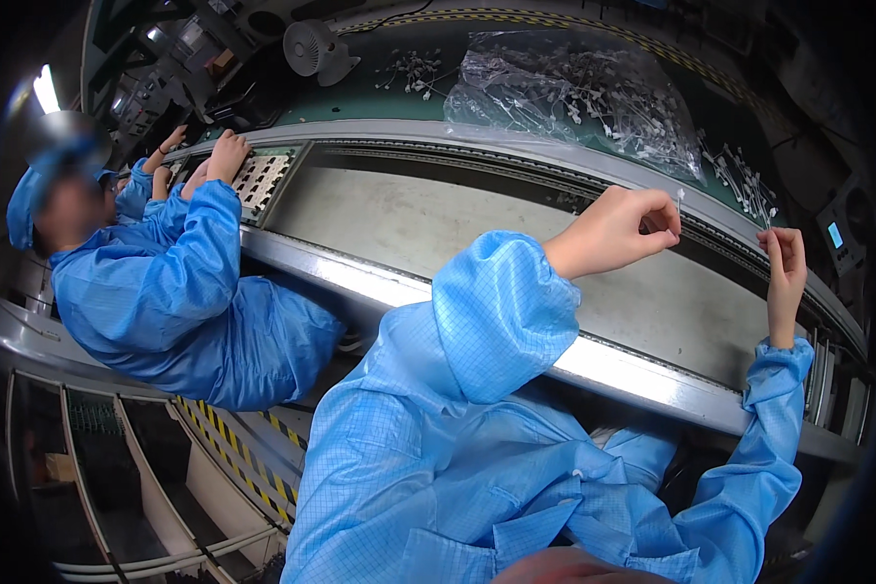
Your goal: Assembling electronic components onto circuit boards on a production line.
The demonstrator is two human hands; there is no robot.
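The small cables are thin and whitish, with pale plugs at their ends. A loose bunch of cables (747, 183) lies on the green counter (384, 105), its near end close to the right hand (786, 261). That hand's grip has the fingertips drawn together at a wire end; whether it is clamped on it I cannot tell. The left hand (618, 229) curls its grip into a ring above the belt (409, 222), a tiny white plug (680, 198) at the fingers; I cannot tell if it is pinched.

A clear plastic bag (501, 83), crumpled, covers a big cable heap. The metal rail (399, 134) runs between belt and counter. Farther left are a white fan (307, 51) and a co-worker (156, 268) in blue, hand on a board (263, 183).
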